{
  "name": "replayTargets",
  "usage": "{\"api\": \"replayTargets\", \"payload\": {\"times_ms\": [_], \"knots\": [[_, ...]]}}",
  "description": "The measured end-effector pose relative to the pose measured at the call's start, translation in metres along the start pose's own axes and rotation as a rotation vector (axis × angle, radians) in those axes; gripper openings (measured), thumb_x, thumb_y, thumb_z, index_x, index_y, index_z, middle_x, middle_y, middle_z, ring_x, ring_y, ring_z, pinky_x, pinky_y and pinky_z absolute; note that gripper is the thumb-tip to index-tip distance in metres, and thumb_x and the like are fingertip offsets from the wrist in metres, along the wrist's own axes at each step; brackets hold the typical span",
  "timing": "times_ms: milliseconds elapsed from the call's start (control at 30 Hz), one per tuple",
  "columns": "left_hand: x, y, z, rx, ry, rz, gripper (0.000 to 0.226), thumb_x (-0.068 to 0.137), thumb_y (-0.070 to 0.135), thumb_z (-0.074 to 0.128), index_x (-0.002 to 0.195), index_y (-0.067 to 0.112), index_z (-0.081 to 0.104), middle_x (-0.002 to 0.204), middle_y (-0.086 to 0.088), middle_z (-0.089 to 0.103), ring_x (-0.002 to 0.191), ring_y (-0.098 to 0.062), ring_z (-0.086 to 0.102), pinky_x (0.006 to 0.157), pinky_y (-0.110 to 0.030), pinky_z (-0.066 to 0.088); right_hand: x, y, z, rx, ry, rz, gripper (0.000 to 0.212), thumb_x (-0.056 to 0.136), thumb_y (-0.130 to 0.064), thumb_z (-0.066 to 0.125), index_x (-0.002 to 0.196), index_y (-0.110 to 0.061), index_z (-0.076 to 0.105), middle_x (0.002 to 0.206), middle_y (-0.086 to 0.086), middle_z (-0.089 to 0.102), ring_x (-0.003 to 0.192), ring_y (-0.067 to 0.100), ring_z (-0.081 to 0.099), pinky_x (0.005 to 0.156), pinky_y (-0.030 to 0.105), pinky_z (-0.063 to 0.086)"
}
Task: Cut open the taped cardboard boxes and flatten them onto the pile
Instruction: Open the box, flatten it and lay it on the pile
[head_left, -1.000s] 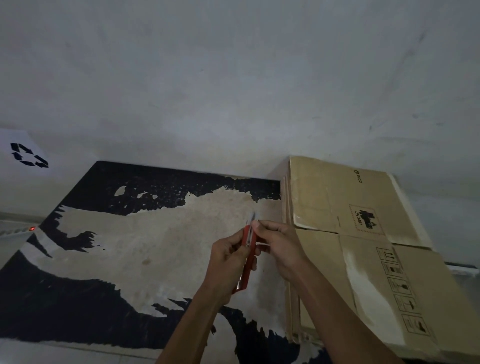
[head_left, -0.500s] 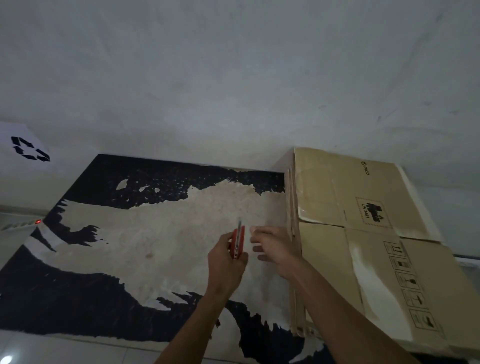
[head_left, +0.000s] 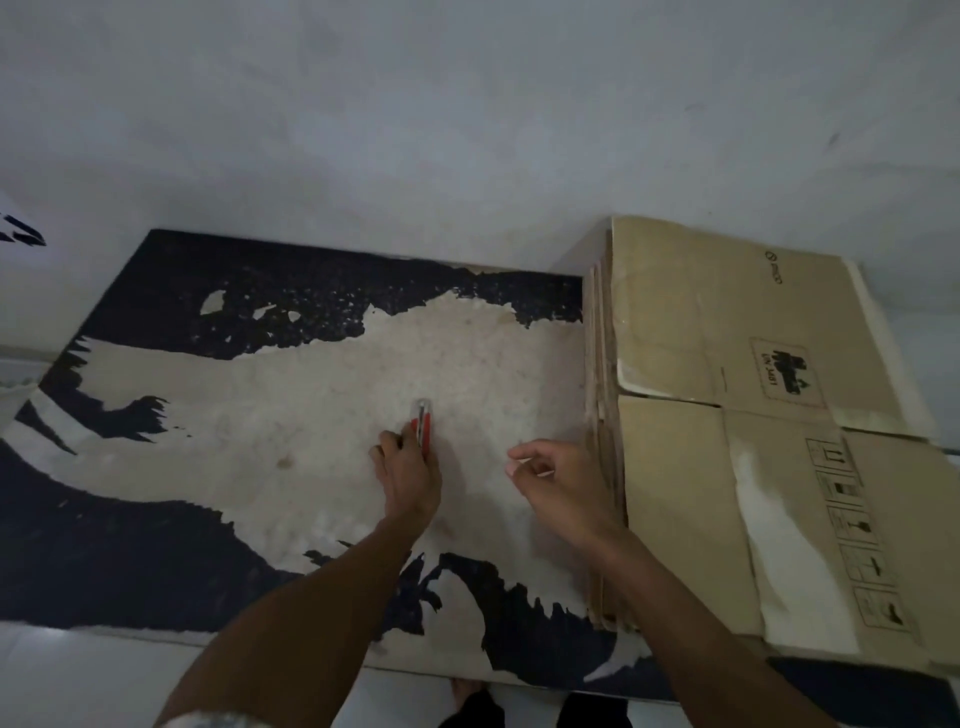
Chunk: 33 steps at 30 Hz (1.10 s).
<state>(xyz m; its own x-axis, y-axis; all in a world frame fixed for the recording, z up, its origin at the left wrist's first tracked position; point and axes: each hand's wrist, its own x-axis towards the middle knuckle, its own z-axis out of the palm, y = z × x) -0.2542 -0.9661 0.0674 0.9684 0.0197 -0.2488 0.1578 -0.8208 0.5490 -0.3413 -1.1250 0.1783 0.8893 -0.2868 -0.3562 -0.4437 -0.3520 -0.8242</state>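
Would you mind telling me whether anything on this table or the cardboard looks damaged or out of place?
Yes. The table top is badly worn: its black coating has peeled off across the middle, leaving a ragged pale patch. The top sheet of the flattened cardboard pile has a torn white strip where the surface layer ripped away. The left hand holds a red box cutter.

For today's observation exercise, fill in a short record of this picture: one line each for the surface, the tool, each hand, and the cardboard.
surface: worn table, dark coating peeled to pale patches
tool: red box cutter, lying on or just above the table
left hand: grips the box cutter's lower end
right hand: holds nothing, fingers loosely curled, beside the pile
cardboard: pile of flattened boxes on the table's right end, against the wall
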Motion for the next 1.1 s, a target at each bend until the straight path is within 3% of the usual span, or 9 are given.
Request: {"api": "replayTargets", "payload": {"times_ms": [333,467,600,700,800,867,967,1100], "knots": [[0.000,-0.008,0.005,-0.046,-0.017,0.009,0.047,0.098,0.016,0.059,0.138,0.003,0.041,0.125,-0.015,0.032,0.110,-0.029,0.035,0.099,-0.036,0.033,0.005,-0.005,-0.018,0.065,0.025,0.006,0.015,0.092,-0.024,0.067,0.105,-0.021,0.073,0.088,-0.004,0.069,0.084,0.012,0.067,0.078,0.025,0.054],[0.001,-0.003,0.000,0.117,-0.089,-0.015,0.062,0.099,0.036,0.055,0.146,0.004,0.028,0.132,-0.019,0.029,0.119,-0.035,0.034,0.105,-0.044,0.032,0.004,-0.007,-0.033,0.053,0.074,-0.016,0.015,0.091,-0.022,0.069,0.104,-0.018,0.074,0.085,-0.002,0.070,0.080,0.012,0.066,0.074,0.021,0.051],[-0.007,0.026,-0.006,-0.003,-0.119,-0.104,0.084,0.100,0.046,0.048,0.155,0.005,0.001,0.157,-0.020,0.006,0.141,-0.043,0.015,0.114,-0.056,0.019,0.002,-0.006,-0.058,0.024,0.165,-0.041,0.016,0.088,-0.023,0.071,0.102,-0.017,0.076,0.083,-0.002,0.071,0.074,0.009,0.065,0.068,0.015,0.046],[-0.017,0.063,-0.004,-0.067,-0.162,-0.017,0.077,0.103,0.051,0.036,0.158,0.010,0.002,0.163,-0.017,0.001,0.149,-0.038,0.006,0.119,-0.050,0.011,0.002,-0.002,-0.091,-0.020,0.245,-0.070,0.017,0.088,-0.021,0.070,0.103,-0.017,0.076,0.082,-0.007,0.070,0.072,0.004,0.064,0.065,0.010,0.044],[-0.025,0.114,0.004,-0.255,-0.263,0.009,0.076,0.101,0.052,0.043,0.159,0.014,0.011,0.163,-0.015,0.016,0.148,-0.032,0.020,0.120,-0.045,0.020,0.003,0.010,-0.136,-0.081,0.344,-0.081,0.018,0.086,-0.018,0.071,0.103,-0.016,0.075,0.077,-0.011,0.066,0.068,0.000,0.061,0.062,0.004,0.040],[-0.031,0.151,0.013,-0.407,-0.316,-0.004,0.077,0.100,0.050,0.048,0.159,0.015,0.012,0.163,-0.011,0.022,0.147,-0.029,0.026,0.120,-0.042,0.025,0.007,0.025,-0.169,-0.128,0.419,-0.069,0.021,0.085,-0.016,0.071,0.106,-0.014,0.074,0.085,-0.004,0.070,0.072,0.005,0.064,0.069,0.007,0.045],[-0.037,0.205,0.030,-0.567,-0.336,-0.045,0.087,0.094,0.054,0.057,0.159,0.013,0.015,0.161,-0.012,0.027,0.143,-0.032,0.035,0.115,-0.048,0.034,0.014,0.058,-0.220,-0.208,0.490,0.015,0.030,0.086,-0.015,0.069,0.116,-0.010,0.070,0.107,0.008,0.070,0.092,0.019,0.066,0.086,0.027,0.051],[-0.034,0.246,0.049,-0.507,-0.285,-0.077,0.110,0.074,0.068,0.071,0.155,0.010,0.024,0.156,-0.016,0.034,0.139,-0.036,0.039,0.111,-0.048,0.038,0.027,0.095,-0.277,-0.339,0.488,0.189,0.044,0.089,-0.025,0.067,0.131,-0.016,0.058,0.127,0.015,0.053,0.118,0.032,0.051,0.095,0.038,0.046]]}}
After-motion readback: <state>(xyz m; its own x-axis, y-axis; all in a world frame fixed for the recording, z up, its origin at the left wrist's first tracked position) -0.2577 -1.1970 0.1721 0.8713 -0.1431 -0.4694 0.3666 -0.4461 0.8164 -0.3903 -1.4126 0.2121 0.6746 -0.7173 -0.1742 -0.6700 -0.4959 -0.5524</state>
